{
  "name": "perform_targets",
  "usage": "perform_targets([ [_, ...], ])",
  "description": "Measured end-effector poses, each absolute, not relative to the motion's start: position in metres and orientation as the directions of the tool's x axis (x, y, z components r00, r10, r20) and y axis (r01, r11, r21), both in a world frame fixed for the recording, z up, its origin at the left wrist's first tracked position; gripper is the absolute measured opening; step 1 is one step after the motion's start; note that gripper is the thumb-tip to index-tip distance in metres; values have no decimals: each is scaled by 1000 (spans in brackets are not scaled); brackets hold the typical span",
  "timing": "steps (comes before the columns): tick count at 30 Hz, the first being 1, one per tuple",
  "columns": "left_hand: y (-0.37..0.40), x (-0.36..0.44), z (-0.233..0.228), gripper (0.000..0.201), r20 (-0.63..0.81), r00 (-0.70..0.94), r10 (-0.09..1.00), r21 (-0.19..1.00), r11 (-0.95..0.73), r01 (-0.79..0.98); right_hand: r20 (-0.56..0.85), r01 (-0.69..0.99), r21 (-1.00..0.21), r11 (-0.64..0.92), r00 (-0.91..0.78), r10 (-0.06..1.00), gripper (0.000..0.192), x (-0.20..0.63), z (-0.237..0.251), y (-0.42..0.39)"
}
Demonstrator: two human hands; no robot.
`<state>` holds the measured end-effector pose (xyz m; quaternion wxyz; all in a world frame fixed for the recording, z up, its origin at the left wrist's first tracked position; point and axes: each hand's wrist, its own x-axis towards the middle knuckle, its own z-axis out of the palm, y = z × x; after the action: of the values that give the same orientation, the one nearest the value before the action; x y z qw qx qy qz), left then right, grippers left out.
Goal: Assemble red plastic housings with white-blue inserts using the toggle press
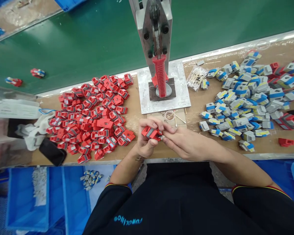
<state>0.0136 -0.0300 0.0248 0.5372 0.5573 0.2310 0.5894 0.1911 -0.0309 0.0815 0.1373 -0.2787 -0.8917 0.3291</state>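
My left hand is closed around a small red plastic toy car body with a grey stripe. From the right, my right hand meets it with fingers pinched at the end of the car body. A tiny whitish bit shows at those fingertips, too small to name. Just beyond my hands lie a small round clear dish and loose cotton swabs on the bench.
A hand press with a red handle stands ahead on a metal plate. Red car bodies are heaped left, grey-blue-yellow pieces right. Also about: bagged swabs, a black phone, blue bins.
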Motion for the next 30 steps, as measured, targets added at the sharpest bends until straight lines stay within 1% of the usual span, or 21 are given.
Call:
perform_targets([
  [6, -29, 14, 27, 37, 433, 224, 873, 858, -323, -400, 62, 418, -599, 683, -826, 561, 43, 191, 82, -31],
  [12, -29, 12, 26, 25, 485, 280, 828, 828, -333, -451, 45, 430, -575, 696, -833, 552, 37, 190, 83, -34],
  [14, -29, 11, 24, 26, 479, 284, 831, 831, -325, -451, 36, 439, -553, 708, -837, 547, 37, 189, 84, -35],
  [17, -29, 10, 22, 34, 446, 270, 853, 852, -313, -421, 16, 452, -525, 721, -842, 539, 36, 188, 86, -36],
  [21, -30, 12, 21, 42, 426, 236, 874, 862, -312, -400, -4, 461, -531, 711, -841, 541, 34, 187, 87, -36],
  [24, -30, 13, 22, 41, 435, 238, 869, 860, -322, -397, -2, 456, -532, 714, -844, 537, 34, 187, 87, -36],
  [30, -31, 13, 21, 35, 466, 235, 853, 831, -330, -449, -14, 437, -511, 740, -865, 501, 31, 187, 88, -37],
])
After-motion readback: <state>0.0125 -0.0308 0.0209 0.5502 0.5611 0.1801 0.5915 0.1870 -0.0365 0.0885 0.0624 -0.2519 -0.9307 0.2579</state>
